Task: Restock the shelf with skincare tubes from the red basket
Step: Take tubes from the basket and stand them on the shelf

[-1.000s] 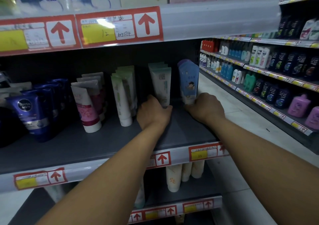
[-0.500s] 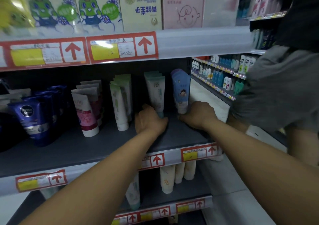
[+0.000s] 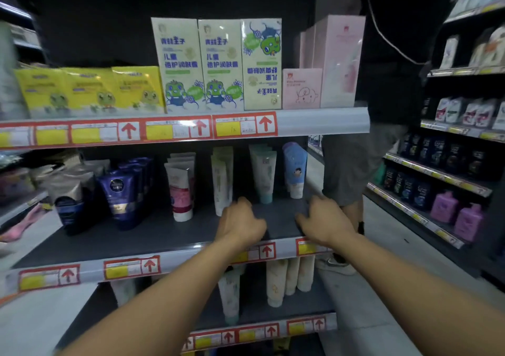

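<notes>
Both hands have drawn back from the tubes: left hand (image 3: 240, 225) and right hand (image 3: 322, 223) hover loosely curled, empty, over the shelf (image 3: 142, 238); teal-capped tube (image 3: 263, 174) and blue tube (image 3: 295, 169) stand upright behind.

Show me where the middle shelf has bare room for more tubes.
Free: the front strip of the middle shelf, ahead of the tube rows, and the gap between the left hand and right hand. Crowded: the back, from the blue tubes to the light-blue tube.

Shelf (image 3: 114, 235): matt dark grey board, glossy plastic edge strip (image 3: 322, 122). Tubes (image 3: 263, 175): smooth plastic, slight sheen. Boxes (image 3: 180, 63): printed card, glossy. Pouches (image 3: 87, 90): shiny film.
</notes>
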`<state>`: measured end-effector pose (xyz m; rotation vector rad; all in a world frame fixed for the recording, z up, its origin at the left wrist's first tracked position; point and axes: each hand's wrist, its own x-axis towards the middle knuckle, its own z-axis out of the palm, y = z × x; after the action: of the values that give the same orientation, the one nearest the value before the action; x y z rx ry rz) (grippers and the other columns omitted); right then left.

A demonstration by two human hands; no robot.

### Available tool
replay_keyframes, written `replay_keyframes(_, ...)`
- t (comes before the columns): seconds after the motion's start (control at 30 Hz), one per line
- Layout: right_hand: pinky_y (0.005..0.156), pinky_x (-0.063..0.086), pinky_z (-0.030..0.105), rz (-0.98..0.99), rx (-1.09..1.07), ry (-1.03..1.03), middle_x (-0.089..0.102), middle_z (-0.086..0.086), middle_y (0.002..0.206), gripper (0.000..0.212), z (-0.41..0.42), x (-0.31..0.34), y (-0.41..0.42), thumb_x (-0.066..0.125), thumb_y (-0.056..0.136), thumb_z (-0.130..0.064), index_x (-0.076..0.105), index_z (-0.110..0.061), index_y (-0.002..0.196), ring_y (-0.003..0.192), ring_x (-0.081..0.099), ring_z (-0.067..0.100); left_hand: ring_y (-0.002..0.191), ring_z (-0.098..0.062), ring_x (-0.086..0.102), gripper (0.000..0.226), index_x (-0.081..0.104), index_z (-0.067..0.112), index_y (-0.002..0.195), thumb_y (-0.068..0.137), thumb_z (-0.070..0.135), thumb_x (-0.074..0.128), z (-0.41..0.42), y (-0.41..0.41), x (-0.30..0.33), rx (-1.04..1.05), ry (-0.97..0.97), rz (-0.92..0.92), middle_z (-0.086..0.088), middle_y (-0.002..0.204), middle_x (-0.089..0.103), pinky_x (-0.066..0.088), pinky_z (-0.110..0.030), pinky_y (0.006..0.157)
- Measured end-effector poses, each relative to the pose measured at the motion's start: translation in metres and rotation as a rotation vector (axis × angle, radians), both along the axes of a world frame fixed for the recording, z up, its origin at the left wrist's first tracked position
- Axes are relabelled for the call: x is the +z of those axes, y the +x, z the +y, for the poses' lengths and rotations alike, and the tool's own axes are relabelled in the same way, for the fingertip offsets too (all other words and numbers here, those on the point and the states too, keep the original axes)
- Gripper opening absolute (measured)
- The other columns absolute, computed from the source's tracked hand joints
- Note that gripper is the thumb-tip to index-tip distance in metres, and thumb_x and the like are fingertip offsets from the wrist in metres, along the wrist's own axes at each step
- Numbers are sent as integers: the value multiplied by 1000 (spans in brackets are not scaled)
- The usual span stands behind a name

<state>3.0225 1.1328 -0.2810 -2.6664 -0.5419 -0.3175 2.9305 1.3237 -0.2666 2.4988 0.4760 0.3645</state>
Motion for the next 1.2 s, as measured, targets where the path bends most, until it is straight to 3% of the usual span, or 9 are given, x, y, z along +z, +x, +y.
replay_keyframes(0.17,69,44,35,-74,-32,1,61,12,106,28,0,13,-35,57,92,-44,48,-18,90,94,54,28,114,-30,62,47,58,16,132,88,30,67,0,-42,11,-4,57,-39,-9,129,64,51,-34,82)
replay_keyframes(0.33,79,52,41,-89,-4,-3,58,14,110,36,7,19,-67,55,94,-43,58,-9,106,104,56,31,119,-28,60,50,57,16,136,88,28,64,3,-79,20,-11,92,-86,-7,132,62,53,-37,91)
replay_keyframes(0.6,74,48,38,-200,-31,30,60,10,102,23,26,4,-113,52,94,-34,58,-12,97,99,57,28,115,-29,59,33,59,17,118,86,25,61,14,-131,10,-2,127,-110,-6,123,63,52,-40,94)
replay_keyframes(0.73,73,51,38,-178,-14,91,62,6,98,19,37,-21,-133,53,92,-31,61,-14,95,95,57,25,115,-24,60,36,59,21,125,90,30,64,23,-149,-12,23,108,-105,0,125,64,50,-34,86)
replay_keyframes(0.87,66,49,34,-117,26,121,63,4,91,15,46,-57,-150,56,88,-26,63,-13,85,90,60,24,103,-26,63,23,58,24,108,86,30,64,29,-163,-38,32,87,-54,-2,114,66,49,-34,77)
replay_keyframes(1.03,71,53,39,-45,73,78,59,0,95,13,58,-110,-169,55,89,-30,59,-18,91,91,57,22,111,-25,61,36,58,22,122,88,33,63,35,-173,-83,33,85,21,0,119,65,51,-36,82)
replay_keyframes(1.2,72,52,36,-22,112,-46,61,2,98,15,64,-173,-180,53,90,-32,58,-19,94,95,56,21,112,-27,62,32,61,23,118,87,31,63,41,-177,-133,45,53,120,-2,117,68,52,-36,85)
